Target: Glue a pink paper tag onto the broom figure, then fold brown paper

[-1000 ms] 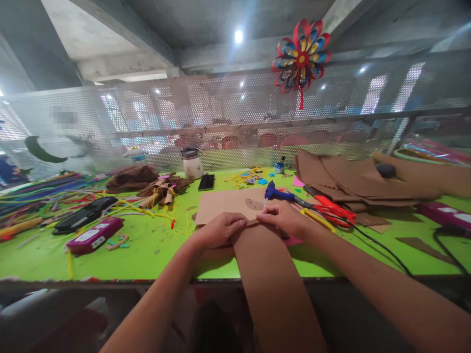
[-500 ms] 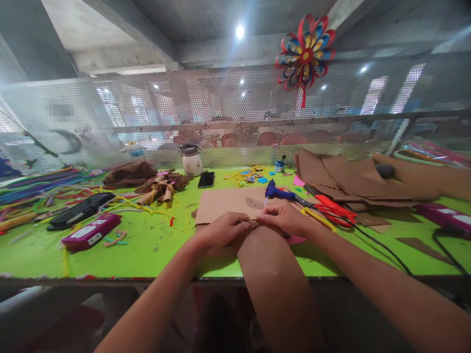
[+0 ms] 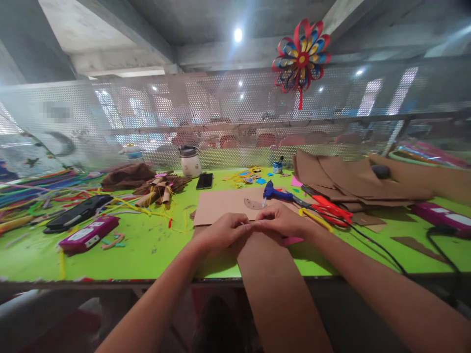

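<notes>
Brown paper is what both hands are working on. In the head view, a long brown paper strip (image 3: 274, 284) runs from the green table (image 3: 154, 250) down over the near edge, toward the person. Its far end lies on the table just in front of a flat tan sheet (image 3: 224, 206).

The left hand (image 3: 221, 231) and the right hand (image 3: 281, 220) meet at that far end. The fingers of both are curled and pinching the top edge of the strip, and the fingertips almost touch each other. I think they are folding or rolling the edge, but the fingers hide the fold, so I cannot be sure.

To do this well, both hands should press evenly, so the edge stays straight across the strip. The long part hangs free off the table, so its weight could pull the strip crooked. Holding the end flat on the table would help.

The strip looks smooth, thin and bendy, with straight sides.

Just behind the tan sheet, on its right side, lies a blue glue gun (image 3: 275, 192). Right of the sheet are red scissors (image 3: 331, 208). Behind the sheet, near its left side, lies a dark phone (image 3: 205, 181). Well to its left is a pink box (image 3: 89, 233).
</notes>
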Demonstrator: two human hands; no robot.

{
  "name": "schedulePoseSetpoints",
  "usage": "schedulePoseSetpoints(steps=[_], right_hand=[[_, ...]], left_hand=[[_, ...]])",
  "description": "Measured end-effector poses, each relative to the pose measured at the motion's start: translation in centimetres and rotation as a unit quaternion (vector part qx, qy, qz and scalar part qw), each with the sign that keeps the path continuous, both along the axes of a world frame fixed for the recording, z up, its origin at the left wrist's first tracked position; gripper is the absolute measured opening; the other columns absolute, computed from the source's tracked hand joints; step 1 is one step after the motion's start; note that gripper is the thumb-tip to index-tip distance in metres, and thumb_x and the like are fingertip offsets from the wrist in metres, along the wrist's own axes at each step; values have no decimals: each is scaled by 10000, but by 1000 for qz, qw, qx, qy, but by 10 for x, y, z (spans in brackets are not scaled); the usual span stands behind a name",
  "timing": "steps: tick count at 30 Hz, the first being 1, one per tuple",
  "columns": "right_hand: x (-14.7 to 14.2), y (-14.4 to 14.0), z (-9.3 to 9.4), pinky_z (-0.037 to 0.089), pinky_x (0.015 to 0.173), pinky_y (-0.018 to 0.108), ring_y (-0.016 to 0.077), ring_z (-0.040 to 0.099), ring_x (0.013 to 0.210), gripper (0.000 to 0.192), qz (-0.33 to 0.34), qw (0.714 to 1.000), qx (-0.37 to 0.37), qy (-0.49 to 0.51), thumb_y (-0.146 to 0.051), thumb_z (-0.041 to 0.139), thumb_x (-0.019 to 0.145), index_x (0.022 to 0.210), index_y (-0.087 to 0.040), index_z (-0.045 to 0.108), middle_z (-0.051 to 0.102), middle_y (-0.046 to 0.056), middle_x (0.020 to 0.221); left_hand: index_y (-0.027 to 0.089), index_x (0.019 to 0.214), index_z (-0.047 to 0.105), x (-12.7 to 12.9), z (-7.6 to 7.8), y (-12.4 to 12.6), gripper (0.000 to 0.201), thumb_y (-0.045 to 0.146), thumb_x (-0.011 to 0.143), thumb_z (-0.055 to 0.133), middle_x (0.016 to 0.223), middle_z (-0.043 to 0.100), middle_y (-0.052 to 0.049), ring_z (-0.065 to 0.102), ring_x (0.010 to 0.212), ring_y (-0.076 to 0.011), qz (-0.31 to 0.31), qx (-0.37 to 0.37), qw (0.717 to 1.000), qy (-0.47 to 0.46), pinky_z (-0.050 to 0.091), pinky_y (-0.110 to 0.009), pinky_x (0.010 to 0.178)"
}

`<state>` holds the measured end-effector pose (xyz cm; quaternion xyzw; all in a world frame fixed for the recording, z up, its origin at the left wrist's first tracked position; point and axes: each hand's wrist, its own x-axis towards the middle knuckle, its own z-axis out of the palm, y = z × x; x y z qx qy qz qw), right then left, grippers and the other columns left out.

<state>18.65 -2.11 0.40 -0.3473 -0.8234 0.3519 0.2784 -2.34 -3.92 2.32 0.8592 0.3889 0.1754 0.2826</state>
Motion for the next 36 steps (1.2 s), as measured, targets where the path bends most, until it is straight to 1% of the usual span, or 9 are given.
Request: schedulePoseSetpoints(steps=[5, 9, 13, 17, 24, 27, 30, 32, 36], right_hand=[[7, 0, 4, 308, 505, 208, 81, 391, 530, 341, -23, 999, -31, 26, -445, 567, 767, 676, -121, 624, 486, -21, 566], [11, 3, 6, 323, 550, 214, 99, 411, 606, 324, -29, 999, -15, 30, -425, 580, 752, 676, -113, 625, 505, -5, 628], [13, 9, 2, 300, 541, 214, 93, 382, 592, 339, -36, 998, -26, 42, -439, 582, 743, 683, -108, 621, 477, -13, 611], [13, 10, 1, 286, 544, 216, 88, 365, 587, 337, -39, 997, -35, 51, -436, 585, 740, 674, -106, 612, 464, -19, 612], [14, 10, 1, 266, 530, 216, 80, 335, 566, 377, -28, 995, -68, 70, -482, 600, 712, 622, -117, 581, 440, -30, 601], [15, 14, -3, 253, 508, 212, 71, 321, 537, 377, -30, 993, -83, 80, -482, 607, 712, 641, -113, 586, 430, -34, 585], [15, 15, -4, 253, 490, 208, 69, 341, 517, 363, -36, 992, -95, 76, -469, 596, 732, 701, -108, 606, 443, -32, 576], [15, 14, -2, 276, 498, 207, 78, 377, 536, 359, -40, 994, -77, 61, -465, 586, 744, 729, -109, 626, 476, -19, 597], [17, 14, 2, 329, 544, 210, 100, 434, 619, 368, -32, 999, -10, 22, -465, 570, 763, 746, -109, 660, 548, 20, 693]], left_hand=[[157, 737, 494, -6, -1, 5, 386, 497, 869, 370, 654, 447, 22, 430, 597, -103, -40, -73, 996, -38, 361, -207, 551], [155, 796, 524, -10, -4, 7, 408, 534, 852, 387, 676, 471, 14, 446, 586, -103, -24, -145, 987, -71, 383, -213, 542], [148, 837, 542, -9, -6, 4, 392, 526, 836, 439, 687, 479, 8, 452, 574, -96, -22, -204, 972, -116, 383, -212, 532], [142, 823, 529, -9, -8, 5, 373, 510, 832, 465, 667, 478, 13, 449, 542, -86, -15, -228, 963, -143, 368, -207, 509], [148, 804, 511, -6, -7, 8, 366, 498, 854, 417, 611, 453, 31, 453, 532, -99, 5, -162, 982, -92, 367, -215, 511], [157, 790, 501, -2, -7, 4, 326, 448, 879, 383, 638, 477, 19, 447, 569, -107, 32, -59, 996, -55, 349, -216, 531], [166, 783, 497, 0, -7, -1, 280, 389, 892, 365, 684, 522, -3, 445, 599, -119, 56, 71, 996, -14, 321, -225, 542], [170, 810, 501, -1, -6, -4, 233, 349, 888, 375, 712, 547, -14, 447, 605, -124, 48, 122, 991, 9, 308, -230, 543], [171, 828, 508, -3, -6, -5, 206, 317, 882, 374, 704, 564, -11, 449, 589, -124, 42, 148, 988, 33, 298, -229, 535]])
